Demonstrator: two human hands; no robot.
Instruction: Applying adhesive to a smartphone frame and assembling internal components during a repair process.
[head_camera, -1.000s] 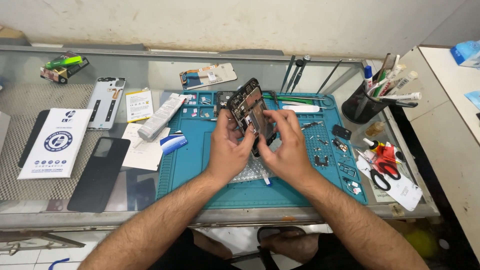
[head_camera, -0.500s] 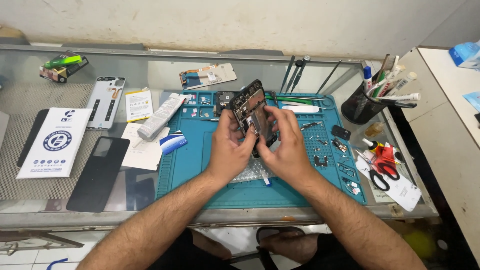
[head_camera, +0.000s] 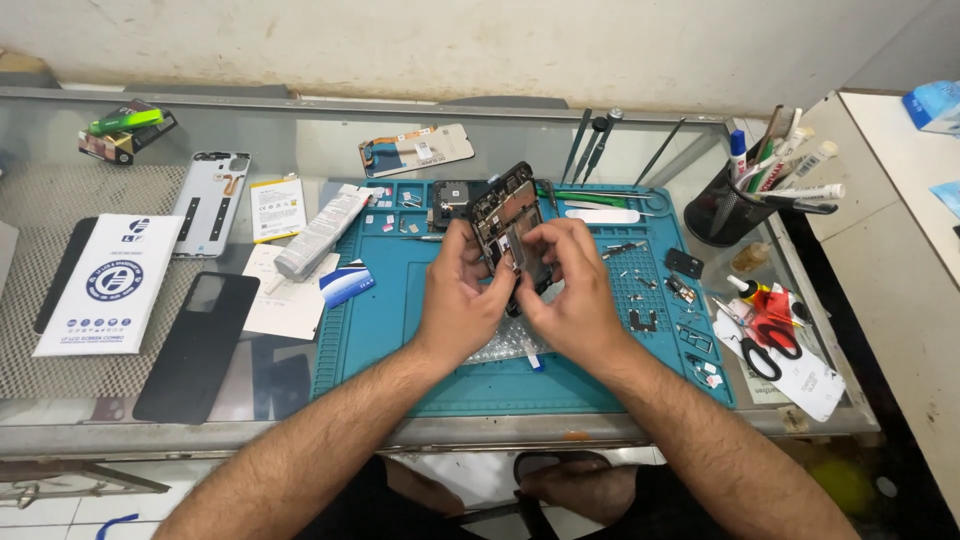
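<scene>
We hold an opened phone tilted up above the teal mat, near the mat's far middle, its bare insides facing us. Our left hand wraps the phone's left edge, fingers curled behind it and thumb pressed on the near face. Our right hand closes on the phone's right side, thumb and forefinger pinched low on its frame; we cannot tell whether they hold any small part between them. Under our hands a clear plastic sheet lies on the mat. Loose small parts sit scattered on the mat's right half, and tweezers lie at its far right corner. Left of the mat lie a grey tube, a blue card, a black back cover and a white box. Right of the mat stand a black tool cup and, nearer us, red scissors. Beyond the mat's far edge rests a loose screen.
</scene>
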